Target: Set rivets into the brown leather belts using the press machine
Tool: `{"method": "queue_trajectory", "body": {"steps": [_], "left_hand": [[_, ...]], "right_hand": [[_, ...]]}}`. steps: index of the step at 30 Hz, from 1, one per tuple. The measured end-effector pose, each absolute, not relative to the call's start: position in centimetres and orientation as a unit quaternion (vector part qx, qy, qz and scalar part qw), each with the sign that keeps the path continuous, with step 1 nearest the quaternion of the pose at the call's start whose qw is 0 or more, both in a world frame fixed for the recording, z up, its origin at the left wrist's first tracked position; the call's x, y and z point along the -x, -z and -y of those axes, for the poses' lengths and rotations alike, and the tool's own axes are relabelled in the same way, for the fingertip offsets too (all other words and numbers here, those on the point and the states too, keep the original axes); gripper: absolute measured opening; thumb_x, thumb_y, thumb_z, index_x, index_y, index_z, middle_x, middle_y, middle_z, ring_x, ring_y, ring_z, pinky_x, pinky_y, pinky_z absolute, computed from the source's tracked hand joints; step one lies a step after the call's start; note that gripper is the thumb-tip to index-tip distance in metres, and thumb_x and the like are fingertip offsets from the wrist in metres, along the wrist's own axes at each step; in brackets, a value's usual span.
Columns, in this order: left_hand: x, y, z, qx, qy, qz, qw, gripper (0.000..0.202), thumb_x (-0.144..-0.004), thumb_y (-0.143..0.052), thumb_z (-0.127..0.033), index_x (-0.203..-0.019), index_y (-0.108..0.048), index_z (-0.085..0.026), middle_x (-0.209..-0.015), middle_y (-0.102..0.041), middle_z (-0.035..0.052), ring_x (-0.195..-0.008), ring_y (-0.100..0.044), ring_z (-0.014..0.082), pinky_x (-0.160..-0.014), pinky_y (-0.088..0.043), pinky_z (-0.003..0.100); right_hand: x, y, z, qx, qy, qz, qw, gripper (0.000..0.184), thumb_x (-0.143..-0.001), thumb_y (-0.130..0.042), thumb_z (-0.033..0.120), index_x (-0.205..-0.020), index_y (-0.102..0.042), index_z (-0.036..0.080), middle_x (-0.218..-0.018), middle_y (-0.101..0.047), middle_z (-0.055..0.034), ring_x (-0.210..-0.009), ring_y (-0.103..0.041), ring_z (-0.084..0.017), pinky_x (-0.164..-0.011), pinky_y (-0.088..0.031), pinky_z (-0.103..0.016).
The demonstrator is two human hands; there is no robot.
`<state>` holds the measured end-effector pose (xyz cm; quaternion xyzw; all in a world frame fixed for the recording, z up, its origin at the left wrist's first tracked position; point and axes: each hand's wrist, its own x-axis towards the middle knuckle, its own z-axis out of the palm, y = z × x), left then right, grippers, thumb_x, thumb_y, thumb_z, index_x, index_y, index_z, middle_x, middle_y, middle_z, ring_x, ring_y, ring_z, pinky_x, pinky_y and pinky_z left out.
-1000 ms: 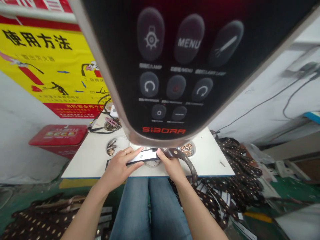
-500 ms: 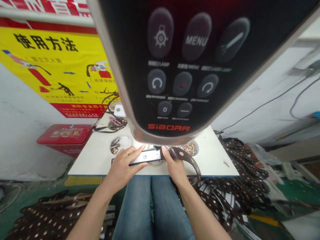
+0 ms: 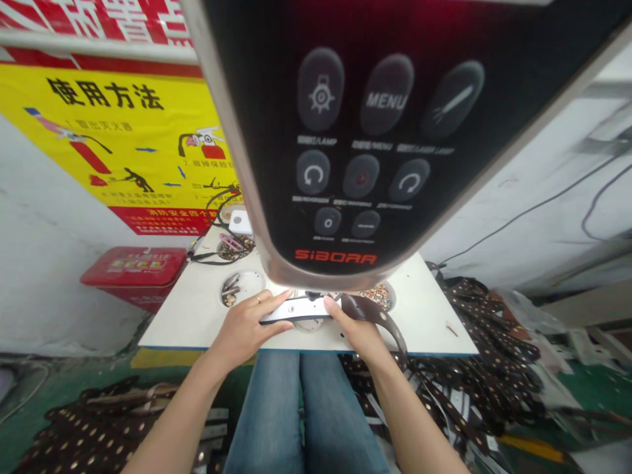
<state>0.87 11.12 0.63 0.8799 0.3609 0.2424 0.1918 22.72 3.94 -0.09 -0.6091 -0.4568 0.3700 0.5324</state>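
A dark brown belt [image 3: 368,308] lies across the front of the white table, with a white strip [image 3: 303,307] along its left part. My left hand [image 3: 251,326] grips the strip's left end between thumb and fingers. My right hand [image 3: 355,329] pinches the belt near the strip's right end, thumb on top. From there the belt's loose end curves down over the table edge. Small round metal fittings show on it. Just above the strip hangs the machine head [image 3: 336,257], whose black control panel hides the area behind it.
The white table [image 3: 187,322] has round wells holding metal fittings [image 3: 230,289] and copper-coloured rivets [image 3: 380,296]. Piles of studded belts [image 3: 474,316] lie at the right and lower left. A red box [image 3: 135,266] stands left of the table. Cables [image 3: 210,253] cross its back left corner.
The belt has shifted slightly to the right under the machine head, and my right hand has moved right with it. The whole view has also shifted a little.
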Motion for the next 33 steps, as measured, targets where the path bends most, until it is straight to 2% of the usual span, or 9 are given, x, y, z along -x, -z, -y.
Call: {"method": "queue_trajectory", "body": {"steps": [4, 9, 14, 17, 20, 24, 26, 29, 33], "left_hand": [[-0.4, 0.0, -11.5, -0.881, -0.244, -0.362, 0.181, 0.06, -0.088, -0.043, -0.066, -0.126, -0.061, -0.024, -0.097, -0.068, 0.0073, -0.087, -0.065, 0.0219, -0.075, -0.052, 0.03], [-0.2, 0.6, -11.8, -0.888, -0.247, -0.356, 0.152, 0.063, -0.088, -0.039, -0.067, -0.123, -0.064, -0.02, -0.094, -0.068, 0.0081, -0.084, -0.066, 0.0217, -0.073, -0.051, 0.029], [-0.5, 0.1, -11.3, -0.892, -0.245, -0.354, 0.139, 0.066, -0.089, -0.036, -0.067, -0.127, -0.06, -0.019, -0.09, -0.067, 0.0078, -0.081, -0.064, 0.021, -0.069, -0.05, 0.028], [-1.0, -0.6, -9.6, -0.896, -0.26, -0.34, 0.117, 0.061, -0.09, -0.04, -0.062, -0.129, -0.058, -0.018, -0.089, -0.065, 0.007, -0.078, -0.063, 0.0191, -0.068, -0.049, 0.027], [-1.4, -1.1, -7.9, -0.907, -0.275, -0.303, 0.101, 0.056, -0.092, -0.045, -0.056, -0.129, -0.058, -0.017, -0.09, -0.065, 0.0077, -0.08, -0.063, 0.0186, -0.071, -0.049, 0.026], [-1.6, -1.4, -8.3, -0.909, -0.287, -0.29, 0.079, 0.057, -0.09, -0.049, -0.055, -0.127, -0.058, -0.013, -0.097, -0.068, 0.0117, -0.088, -0.062, 0.0238, -0.079, -0.049, 0.035], [-1.6, -1.3, -9.5, -0.904, -0.282, -0.305, 0.104, 0.055, -0.089, -0.05, -0.056, -0.125, -0.061, -0.015, -0.101, -0.07, 0.0118, -0.092, -0.062, 0.0254, -0.083, -0.048, 0.038], [-1.6, -0.9, -11.3, -0.883, -0.267, -0.33, 0.201, 0.053, -0.088, -0.054, -0.057, -0.124, -0.062, -0.02, -0.113, -0.069, 0.0107, -0.101, -0.063, 0.0259, -0.089, -0.048, 0.037], [-1.5, -0.2, -12.5, -0.866, -0.245, -0.34, 0.271, 0.051, -0.084, -0.062, -0.055, -0.124, -0.063, -0.023, -0.114, -0.069, 0.0098, -0.101, -0.064, 0.027, -0.086, -0.049, 0.036]], "right_hand": [[-22.4, 0.0, -3.8, 0.614, -0.38, 0.46, 0.516, 0.03, -0.083, -0.06, 0.051, -0.091, -0.064, 0.022, -0.086, -0.068, -0.0033, -0.083, -0.064, -0.025, -0.079, -0.049, -0.036], [-22.5, 0.0, -4.0, 0.613, -0.39, 0.458, 0.512, 0.027, -0.083, -0.061, 0.05, -0.091, -0.064, 0.024, -0.084, -0.068, -0.0031, -0.081, -0.064, -0.024, -0.078, -0.05, -0.036], [-21.9, 0.1, -4.2, 0.582, -0.383, 0.443, 0.565, 0.023, -0.082, -0.062, 0.046, -0.086, -0.062, 0.023, -0.087, -0.065, -0.0023, -0.088, -0.061, -0.023, -0.084, -0.047, -0.034], [-21.1, -0.6, -2.9, 0.561, -0.373, 0.407, 0.617, 0.021, -0.079, -0.065, 0.042, -0.082, -0.058, 0.023, -0.08, -0.06, 0.0006, -0.077, -0.058, -0.019, -0.074, -0.047, -0.031], [-20.6, -1.4, -1.1, 0.531, -0.42, 0.403, 0.616, 0.024, -0.074, -0.07, 0.041, -0.082, -0.056, 0.023, -0.073, -0.055, 0.0032, -0.066, -0.055, -0.016, -0.062, -0.046, -0.027], [-21.4, -1.5, -0.8, 0.576, -0.388, 0.419, 0.585, 0.02, -0.075, -0.068, 0.039, -0.08, -0.057, 0.023, -0.073, -0.058, 0.0022, -0.068, -0.056, -0.016, -0.063, -0.047, -0.027], [-22.1, -1.1, -1.8, 0.584, -0.368, 0.422, 0.588, 0.019, -0.076, -0.068, 0.04, -0.081, -0.058, 0.024, -0.076, -0.06, 0.0016, -0.071, -0.057, -0.018, -0.066, -0.048, -0.029], [-22.6, -0.2, -3.4, 0.572, -0.387, 0.426, 0.584, 0.021, -0.077, -0.067, 0.042, -0.084, -0.059, 0.024, -0.08, -0.063, 0.0005, -0.076, -0.059, -0.02, -0.071, -0.049, -0.031], [-22.7, 0.6, -4.1, 0.582, -0.385, 0.44, 0.564, 0.025, -0.077, -0.067, 0.044, -0.087, -0.06, 0.021, -0.087, -0.066, -0.002, -0.086, -0.062, -0.022, -0.08, -0.049, -0.035]]}}
